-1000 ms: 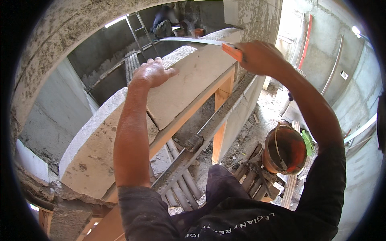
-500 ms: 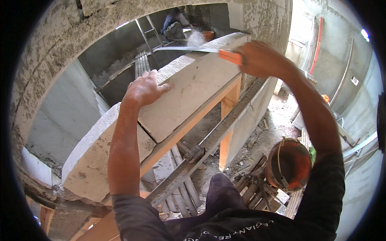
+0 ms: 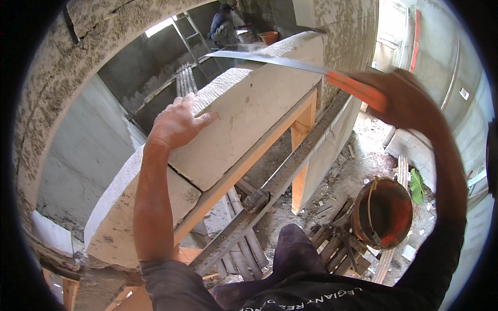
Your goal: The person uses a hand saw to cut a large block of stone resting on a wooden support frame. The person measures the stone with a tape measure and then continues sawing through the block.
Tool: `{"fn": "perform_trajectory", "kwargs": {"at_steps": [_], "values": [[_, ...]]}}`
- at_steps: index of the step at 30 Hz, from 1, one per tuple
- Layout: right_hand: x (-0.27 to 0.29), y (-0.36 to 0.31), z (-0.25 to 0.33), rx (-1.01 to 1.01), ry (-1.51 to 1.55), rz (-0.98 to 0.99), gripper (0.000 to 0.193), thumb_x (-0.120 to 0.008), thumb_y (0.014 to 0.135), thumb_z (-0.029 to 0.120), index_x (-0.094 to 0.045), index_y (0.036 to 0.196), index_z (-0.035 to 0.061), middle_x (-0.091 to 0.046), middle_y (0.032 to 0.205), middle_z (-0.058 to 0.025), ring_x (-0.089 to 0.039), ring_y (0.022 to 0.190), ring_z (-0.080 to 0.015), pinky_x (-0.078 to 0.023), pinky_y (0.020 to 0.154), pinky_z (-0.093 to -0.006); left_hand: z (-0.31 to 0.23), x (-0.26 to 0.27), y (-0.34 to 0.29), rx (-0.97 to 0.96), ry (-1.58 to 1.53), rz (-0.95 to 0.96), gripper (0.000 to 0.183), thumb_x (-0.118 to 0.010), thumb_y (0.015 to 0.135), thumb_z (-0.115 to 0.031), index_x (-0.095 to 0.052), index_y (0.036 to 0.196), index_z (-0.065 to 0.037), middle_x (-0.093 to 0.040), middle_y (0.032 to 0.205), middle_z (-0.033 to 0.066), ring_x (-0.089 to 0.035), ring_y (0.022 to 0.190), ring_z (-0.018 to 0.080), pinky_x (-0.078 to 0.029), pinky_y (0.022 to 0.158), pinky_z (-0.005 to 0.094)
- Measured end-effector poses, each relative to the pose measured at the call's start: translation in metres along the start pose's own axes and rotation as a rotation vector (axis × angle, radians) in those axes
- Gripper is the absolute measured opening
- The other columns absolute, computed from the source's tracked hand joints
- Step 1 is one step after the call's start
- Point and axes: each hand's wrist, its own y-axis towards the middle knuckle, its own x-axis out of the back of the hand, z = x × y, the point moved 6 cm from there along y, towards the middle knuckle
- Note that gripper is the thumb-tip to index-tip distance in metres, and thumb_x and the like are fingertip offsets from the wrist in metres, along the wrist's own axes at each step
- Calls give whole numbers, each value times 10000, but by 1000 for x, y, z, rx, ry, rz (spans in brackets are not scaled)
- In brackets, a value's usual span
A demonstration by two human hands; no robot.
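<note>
My right hand (image 3: pixel 402 101) is closed round the orange handle of a handsaw (image 3: pixel 356 92). Its long, bare blade runs leftward across the upper edge of a pale lightweight block (image 3: pixel 254 116). That edge is rough and curved. Over the block's left upper part lies my left hand (image 3: pixel 179 123), fingers toward the far side and thumb spread across the near face. Left of a dark joint, a second pale block (image 3: pixel 136 210) continues the curve, partly behind my left forearm. Both blocks rest on a wooden frame (image 3: pixel 246 160).
A hammer (image 3: pixel 256 200) lies on the plank below the frame. At lower right a dirty bucket (image 3: pixel 383 213) stands on wooden slats. Beyond the opening are a ladder (image 3: pixel 193 39), a crouching person (image 3: pixel 223 28) and an orange tub (image 3: pixel 268 37). Rough plastered masonry (image 3: pixel 49 83) arches overhead.
My right hand has drawn the saw back to the right, so more handle shows. The white dust puff at the blade has thinned. My left hand stays on the block; the view has shifted slightly.
</note>
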Motion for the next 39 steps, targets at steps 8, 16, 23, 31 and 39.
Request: {"fn": "perform_trajectory", "kwargs": {"at_steps": [8,16,23,31,39], "values": [[-17,33,-7,55,9,-52,259,-507,810,128,-615,1033,53,-643,771,-159,-640,721,-317,-499,703,-433,-8,6,7,-34,-38,-36,907,-561,785,-605,-327,1371,46,-373,1387,242,-414,1259,337,-323,1047,364],[23,-21,9,122,30,-48,517,-584,664,46,-579,1177,107,-659,832,-160,-617,676,-334,-487,665,-416,7,-4,0,-17,-17,-36,884,-551,791,-599,-338,1370,34,-394,1375,233,-422,1252,334,-329,1044,374],[-19,88,17,-52,40,145,269,-570,752,159,-604,1007,82,-624,756,-175,-617,741,-321,-480,713,-422,1,6,5,-7,-4,-31,901,-556,763,-609,-343,1372,20,-439,1334,226,-453,1223,328,-354,1022,378],[36,-37,42,56,-109,18,605,-547,773,70,-439,1341,247,-646,1015,-72,-641,764,-290,-503,687,-398,2,1,-8,33,25,-2,859,-534,800,-612,-375,1352,26,-452,1334,215,-448,1240,310,-359,1033,397],[-16,98,35,-68,-67,118,173,-557,741,144,-595,866,32,-614,723,-202,-616,682,-351,-486,707,-449,-3,5,2,-27,-9,-32,844,-520,793,-611,-390,1341,17,-456,1332,209,-459,1229,310,-367,1019,401]]}}
